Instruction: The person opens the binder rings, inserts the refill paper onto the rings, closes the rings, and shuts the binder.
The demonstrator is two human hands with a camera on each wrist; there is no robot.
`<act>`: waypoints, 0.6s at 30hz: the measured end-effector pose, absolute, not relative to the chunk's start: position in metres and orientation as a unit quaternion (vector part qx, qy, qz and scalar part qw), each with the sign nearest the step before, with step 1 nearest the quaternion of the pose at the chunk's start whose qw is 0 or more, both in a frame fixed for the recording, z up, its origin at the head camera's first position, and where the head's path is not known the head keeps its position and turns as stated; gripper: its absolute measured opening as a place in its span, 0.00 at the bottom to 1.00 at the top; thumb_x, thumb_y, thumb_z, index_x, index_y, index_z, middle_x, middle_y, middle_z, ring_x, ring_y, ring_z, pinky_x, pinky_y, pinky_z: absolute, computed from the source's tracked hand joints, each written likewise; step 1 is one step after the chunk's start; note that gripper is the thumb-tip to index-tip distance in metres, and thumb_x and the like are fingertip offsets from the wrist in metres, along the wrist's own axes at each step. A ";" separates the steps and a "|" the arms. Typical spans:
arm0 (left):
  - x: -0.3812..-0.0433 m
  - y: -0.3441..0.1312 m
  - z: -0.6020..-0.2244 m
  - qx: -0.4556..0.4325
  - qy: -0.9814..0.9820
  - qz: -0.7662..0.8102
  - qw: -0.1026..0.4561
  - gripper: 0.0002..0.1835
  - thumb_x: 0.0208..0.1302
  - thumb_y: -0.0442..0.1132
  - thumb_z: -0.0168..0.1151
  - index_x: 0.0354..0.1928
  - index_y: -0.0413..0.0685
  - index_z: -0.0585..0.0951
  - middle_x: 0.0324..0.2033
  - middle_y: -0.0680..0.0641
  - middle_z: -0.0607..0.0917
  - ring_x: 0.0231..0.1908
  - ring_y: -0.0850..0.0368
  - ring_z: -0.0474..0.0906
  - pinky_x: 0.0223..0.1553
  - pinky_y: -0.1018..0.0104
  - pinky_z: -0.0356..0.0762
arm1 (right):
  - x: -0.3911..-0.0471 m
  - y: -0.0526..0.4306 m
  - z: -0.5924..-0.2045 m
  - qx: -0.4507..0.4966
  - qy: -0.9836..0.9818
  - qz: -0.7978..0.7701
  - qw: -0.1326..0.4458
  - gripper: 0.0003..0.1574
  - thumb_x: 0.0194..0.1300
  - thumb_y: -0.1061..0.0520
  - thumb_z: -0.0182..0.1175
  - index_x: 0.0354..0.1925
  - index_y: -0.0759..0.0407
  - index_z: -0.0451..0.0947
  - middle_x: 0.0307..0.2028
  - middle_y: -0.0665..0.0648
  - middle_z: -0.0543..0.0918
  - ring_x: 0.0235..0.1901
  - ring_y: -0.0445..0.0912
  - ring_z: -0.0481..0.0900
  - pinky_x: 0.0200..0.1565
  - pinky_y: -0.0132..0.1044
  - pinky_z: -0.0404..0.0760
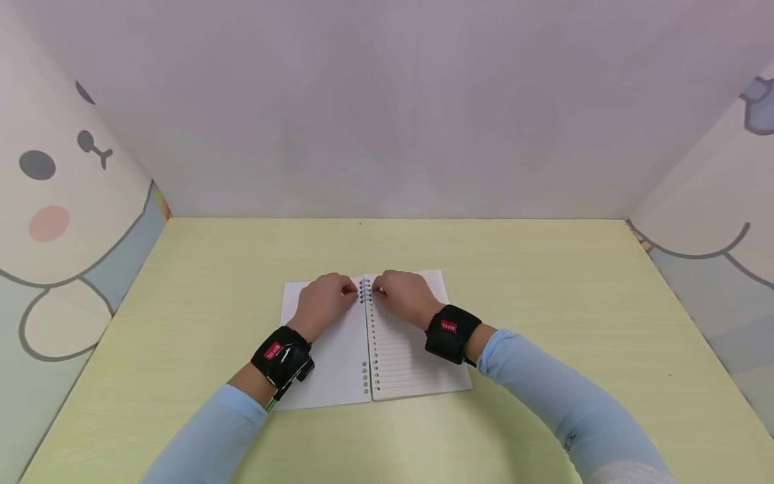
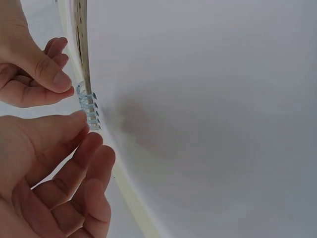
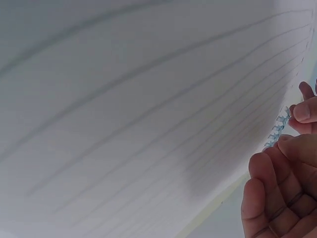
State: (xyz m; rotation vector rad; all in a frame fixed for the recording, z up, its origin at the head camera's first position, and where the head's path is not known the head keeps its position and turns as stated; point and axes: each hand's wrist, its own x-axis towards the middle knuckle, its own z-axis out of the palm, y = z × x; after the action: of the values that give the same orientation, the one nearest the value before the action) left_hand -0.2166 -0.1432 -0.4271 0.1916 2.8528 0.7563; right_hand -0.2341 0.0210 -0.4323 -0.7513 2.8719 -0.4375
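Observation:
An open loose-leaf notebook lies on the table, its left page (image 1: 329, 376) plain white and its right page (image 1: 417, 366) lined. Pale blue binder rings (image 2: 90, 110) run through holes at the upper end of the spine. From the left side my left hand (image 1: 326, 302) pinches these rings between thumb and forefinger, its other fingers loosely bent. My right hand (image 1: 408, 296) faces it across the spine, thumb and forefinger pinched at the same rings. In the right wrist view the rings (image 3: 277, 130) show between both sets of fingertips.
Another short set of rings (image 1: 365, 378) sits at the near end of the spine. The pale yellow table (image 1: 544, 269) meets a plain back wall (image 1: 387, 134) and side walls with cartoon prints (image 1: 48, 202). Each wrist wears a black strap (image 1: 452, 334).

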 end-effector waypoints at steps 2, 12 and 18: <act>-0.215 -0.144 -0.427 0.067 0.959 0.257 0.099 0.10 0.62 0.38 0.62 0.41 0.42 0.87 0.40 0.43 0.89 0.39 0.51 0.81 0.41 0.51 0.82 | -0.233 0.022 -0.433 -0.253 0.954 -0.143 0.072 0.13 0.65 0.60 0.59 0.45 0.60 0.86 0.40 0.58 0.89 0.40 0.47 0.83 0.46 0.43 0.84; -0.218 -0.137 -0.437 0.067 0.954 0.276 0.096 0.10 0.62 0.39 0.63 0.41 0.43 0.88 0.38 0.44 0.90 0.37 0.52 0.81 0.41 0.51 0.82 | -0.229 0.023 -0.433 -0.265 0.949 -0.158 0.070 0.12 0.65 0.61 0.58 0.43 0.62 0.86 0.39 0.59 0.90 0.39 0.46 0.84 0.45 0.43 0.84; -0.218 -0.135 -0.438 0.063 0.955 0.274 0.091 0.10 0.62 0.39 0.63 0.41 0.45 0.89 0.38 0.45 0.90 0.36 0.53 0.80 0.40 0.52 0.81 | -0.229 0.022 -0.433 -0.267 0.948 -0.156 0.071 0.12 0.65 0.60 0.59 0.43 0.62 0.86 0.39 0.59 0.89 0.38 0.47 0.83 0.45 0.43 0.84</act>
State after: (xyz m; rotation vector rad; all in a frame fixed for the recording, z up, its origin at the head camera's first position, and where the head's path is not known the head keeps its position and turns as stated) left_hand -0.2177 -0.1349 -0.4375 0.1883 2.8400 0.8135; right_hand -0.2295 0.0220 -0.4333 -0.8036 2.8526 -0.4688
